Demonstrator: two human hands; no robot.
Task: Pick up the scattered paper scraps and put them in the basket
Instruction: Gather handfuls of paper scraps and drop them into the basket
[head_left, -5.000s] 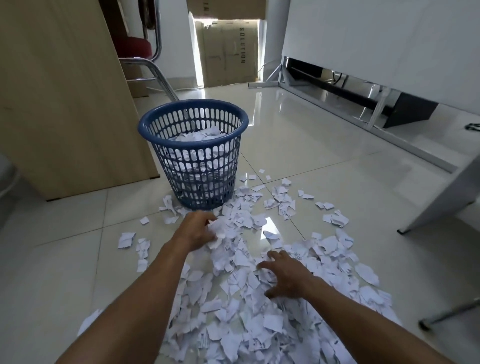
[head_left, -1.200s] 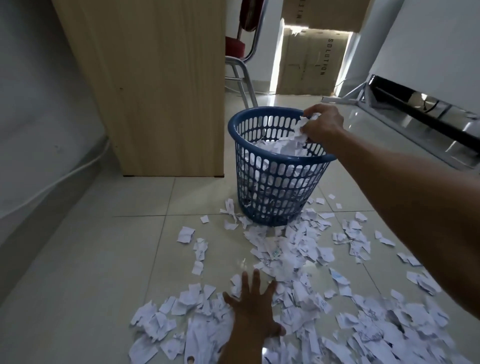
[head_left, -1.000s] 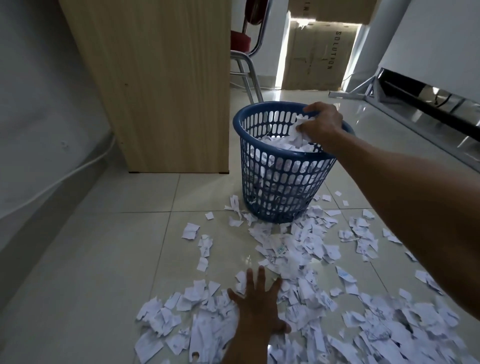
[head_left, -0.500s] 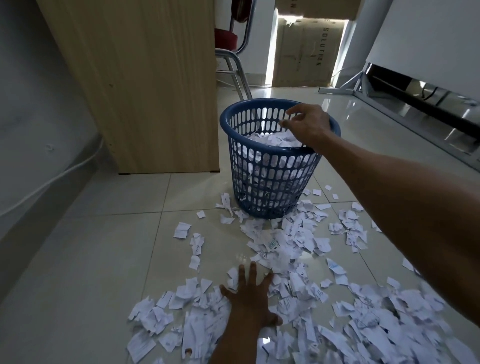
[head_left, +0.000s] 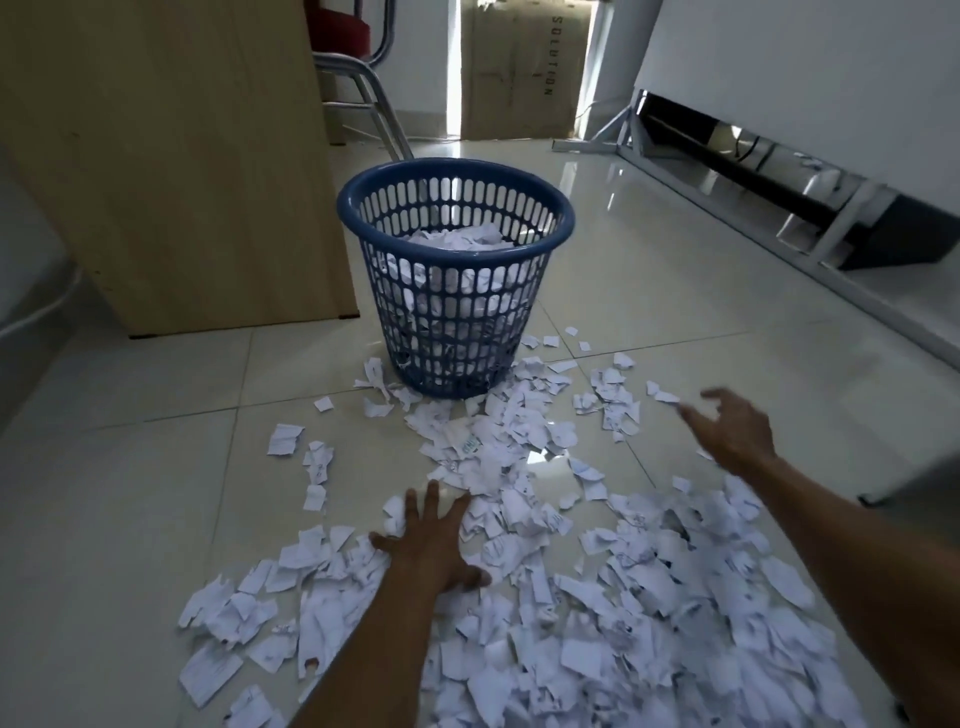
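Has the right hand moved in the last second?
Yes. The right hand has left the rim of the blue slotted plastic basket and dropped toward the torn white paper scraps right of it.

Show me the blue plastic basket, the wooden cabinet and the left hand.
blue plastic basket (head_left: 457, 255), head view, front rim.
wooden cabinet (head_left: 182, 171), head view, side panel.
left hand (head_left: 431, 540), head view, back of the hand.

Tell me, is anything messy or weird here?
Yes: torn paper scraps lie spilled all over the floor tiles, thickest near the person, thinning toward the upright blue basket, which holds more scraps. The left hand rests flat on them.
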